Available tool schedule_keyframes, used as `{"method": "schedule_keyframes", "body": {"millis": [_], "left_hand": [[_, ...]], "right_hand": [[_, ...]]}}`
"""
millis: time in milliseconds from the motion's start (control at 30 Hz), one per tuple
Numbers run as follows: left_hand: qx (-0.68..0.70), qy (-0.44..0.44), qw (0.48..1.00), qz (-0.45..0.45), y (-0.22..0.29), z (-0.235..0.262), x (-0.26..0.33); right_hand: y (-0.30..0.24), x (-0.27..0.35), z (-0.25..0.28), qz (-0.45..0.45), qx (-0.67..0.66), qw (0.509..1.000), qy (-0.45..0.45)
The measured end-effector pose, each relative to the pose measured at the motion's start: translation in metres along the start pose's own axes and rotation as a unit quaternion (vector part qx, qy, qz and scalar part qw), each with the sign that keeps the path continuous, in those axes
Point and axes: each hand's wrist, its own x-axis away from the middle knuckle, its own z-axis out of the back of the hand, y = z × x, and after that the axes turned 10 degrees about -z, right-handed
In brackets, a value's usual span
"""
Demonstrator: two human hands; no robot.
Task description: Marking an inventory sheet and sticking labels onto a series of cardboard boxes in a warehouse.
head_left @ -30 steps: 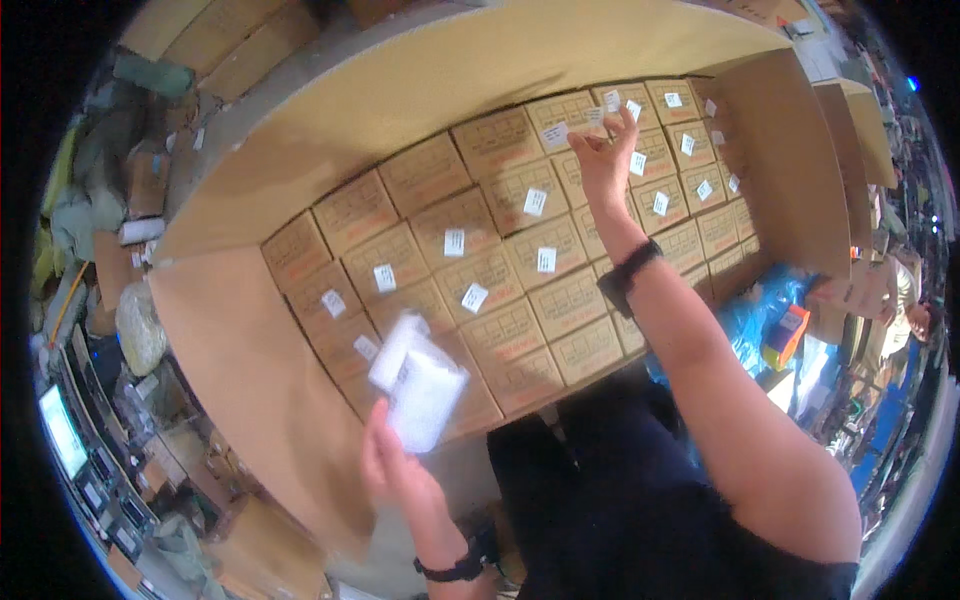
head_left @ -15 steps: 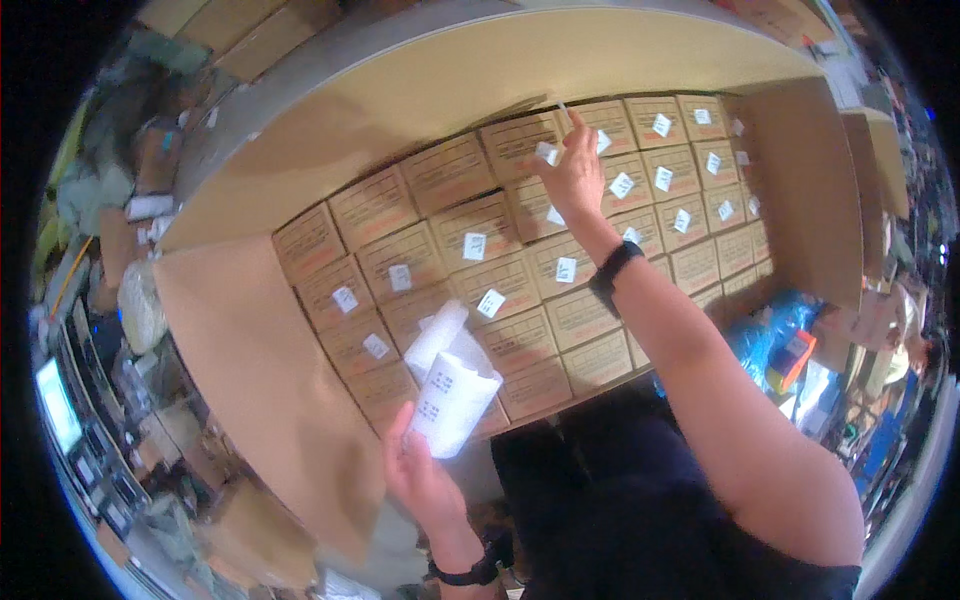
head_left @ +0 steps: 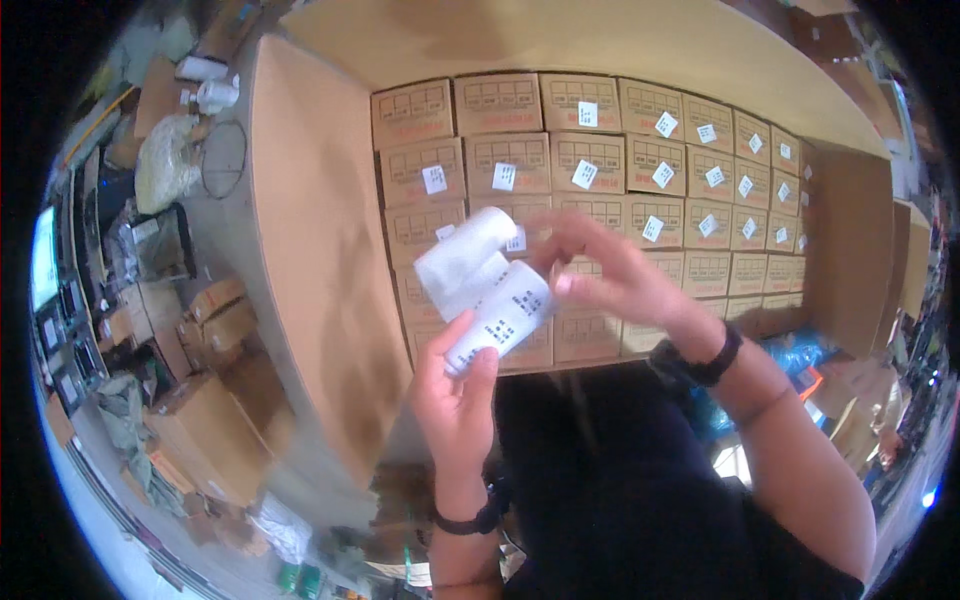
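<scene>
My left hand (head_left: 458, 385) grips a curled strip of white labels (head_left: 505, 318) from below, thumb and fingers on the printed lower loop. A rolled part of that strip arches up beyond it. My right hand (head_left: 615, 272) is just right of the strip, its fingers bent toward the strip's edge. They are smeared by motion, so whether they pinch a label is unclear. Beneath both hands, a large open cardboard carton (head_left: 318, 230) holds rows of small brown boxes (head_left: 505, 90). Many bear a white label (head_left: 587, 114) stuck on top at differing angles.
The carton's raised right flap (head_left: 850, 240) stands beyond the rows. Blue plastic wrap (head_left: 795, 352) lies outside at the right. On the left floor are a brown box (head_left: 205, 440) and other packing material, with a lit screen (head_left: 45, 260) at the far left.
My right hand has come back from the far rows to the label strip. A label now shows on a far-row box that appeared bare. The view has shifted and turned.
</scene>
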Motion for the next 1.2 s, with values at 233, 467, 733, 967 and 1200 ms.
{"method": "schedule_keyframes", "body": {"millis": [233,467,733,967,1200], "left_hand": [[0.015,0.029,0.999,-0.002,-0.008,0.04,0.01],[0.12,0.016,0.99,0.074,0.006,0.055,0.014],[-0.026,0.031,0.999,0.011,-0.001,0.06,0.022],[-0.04,0.047,0.998,-0.015,0.009,0.054,0.02],[-0.048,0.074,0.995,0.041,0.002,0.047,0.013]], "right_hand": [[-0.02,0.012,-0.05,0.156,0.264,0.949,0.075],[-0.016,0.01,-0.075,0.203,0.184,0.96,0.049],[-0.025,0.003,-0.079,0.095,0.18,0.979,0.006],[-0.03,0.006,-0.075,0.082,0.167,0.982,0.039],[-0.031,0.031,-0.061,0.221,0.298,0.926,0.07]]}}
